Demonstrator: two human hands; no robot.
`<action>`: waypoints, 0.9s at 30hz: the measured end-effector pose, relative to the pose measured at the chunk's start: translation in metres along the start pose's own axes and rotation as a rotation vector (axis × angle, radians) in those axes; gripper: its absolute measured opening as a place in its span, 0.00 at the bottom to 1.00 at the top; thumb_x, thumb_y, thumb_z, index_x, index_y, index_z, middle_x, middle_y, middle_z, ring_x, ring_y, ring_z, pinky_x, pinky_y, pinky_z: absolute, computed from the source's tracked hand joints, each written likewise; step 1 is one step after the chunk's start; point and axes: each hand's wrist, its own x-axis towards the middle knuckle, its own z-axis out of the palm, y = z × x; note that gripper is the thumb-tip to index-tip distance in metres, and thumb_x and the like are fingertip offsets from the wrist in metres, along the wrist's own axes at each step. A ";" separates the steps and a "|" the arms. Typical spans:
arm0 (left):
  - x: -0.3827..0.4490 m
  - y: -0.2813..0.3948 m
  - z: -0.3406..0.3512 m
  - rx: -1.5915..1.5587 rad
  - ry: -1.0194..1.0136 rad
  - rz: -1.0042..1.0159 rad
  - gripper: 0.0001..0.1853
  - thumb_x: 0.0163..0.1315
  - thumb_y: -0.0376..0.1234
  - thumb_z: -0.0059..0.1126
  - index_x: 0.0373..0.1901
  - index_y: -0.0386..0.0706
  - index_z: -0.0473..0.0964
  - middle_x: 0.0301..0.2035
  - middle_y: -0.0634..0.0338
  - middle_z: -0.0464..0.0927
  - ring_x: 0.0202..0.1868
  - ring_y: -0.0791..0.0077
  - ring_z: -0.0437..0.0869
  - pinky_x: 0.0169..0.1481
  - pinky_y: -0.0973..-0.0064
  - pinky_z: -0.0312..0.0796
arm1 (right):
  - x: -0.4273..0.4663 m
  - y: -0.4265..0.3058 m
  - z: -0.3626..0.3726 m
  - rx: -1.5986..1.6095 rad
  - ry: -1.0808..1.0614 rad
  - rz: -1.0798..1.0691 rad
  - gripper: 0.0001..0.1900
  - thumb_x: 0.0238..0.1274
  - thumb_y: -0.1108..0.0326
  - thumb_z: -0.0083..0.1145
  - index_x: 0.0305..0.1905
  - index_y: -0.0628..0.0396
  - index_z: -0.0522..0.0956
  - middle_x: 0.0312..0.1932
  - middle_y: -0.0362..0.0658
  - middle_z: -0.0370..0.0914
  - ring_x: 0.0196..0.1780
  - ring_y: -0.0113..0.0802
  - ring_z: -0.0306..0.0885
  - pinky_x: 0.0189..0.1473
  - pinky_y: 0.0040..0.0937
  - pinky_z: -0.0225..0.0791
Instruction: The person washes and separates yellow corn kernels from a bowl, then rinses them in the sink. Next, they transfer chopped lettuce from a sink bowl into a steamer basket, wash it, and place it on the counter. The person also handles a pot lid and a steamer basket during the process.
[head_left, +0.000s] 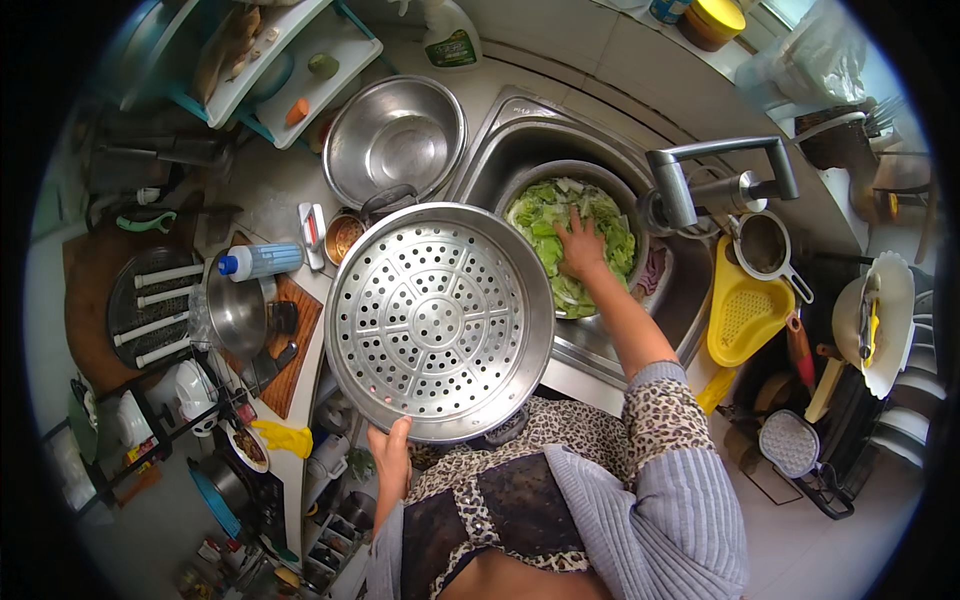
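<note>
My left hand grips the near rim of a round metal steamer basket, whose perforated base faces up toward me. The basket has black side handles and is held in front of my body, beside the sink. My right hand is spread, palm down, on chopped green leafy vegetables. These leaves fill a round metal basin that stands in the stainless steel sink. Whether water covers the leaves is hard to tell.
A grey faucet overhangs the sink's right side. Nested metal bowls stand behind the steamer basket. Right of the sink lie a yellow corner strainer and a small sieve. At left are a blue-capped bottle and a wooden board.
</note>
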 end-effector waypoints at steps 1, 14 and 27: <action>0.002 -0.006 -0.004 0.008 -0.008 0.036 0.29 0.55 0.30 0.56 0.60 0.30 0.65 0.54 0.52 0.72 0.54 0.67 0.73 0.62 0.72 0.63 | 0.005 0.001 0.009 -0.015 0.080 0.001 0.41 0.41 0.59 0.73 0.67 0.34 0.68 0.77 0.50 0.45 0.71 0.60 0.54 0.57 0.59 0.68; -0.003 -0.041 -0.020 0.099 -0.197 0.024 0.32 0.56 0.32 0.58 0.63 0.28 0.62 0.57 0.49 0.70 0.57 0.64 0.71 0.64 0.72 0.61 | 0.008 0.020 -0.017 0.494 0.483 0.110 0.23 0.40 0.79 0.60 0.49 0.51 0.81 0.49 0.52 0.74 0.51 0.54 0.76 0.49 0.48 0.72; -0.003 -0.045 0.002 0.113 -0.318 -0.218 0.32 0.59 0.44 0.57 0.56 0.27 0.65 0.45 0.46 0.78 0.37 0.63 0.85 0.27 0.74 0.74 | -0.116 -0.037 -0.192 0.628 0.784 -0.232 0.11 0.49 0.69 0.66 0.39 0.51 0.80 0.39 0.48 0.76 0.43 0.51 0.77 0.43 0.44 0.70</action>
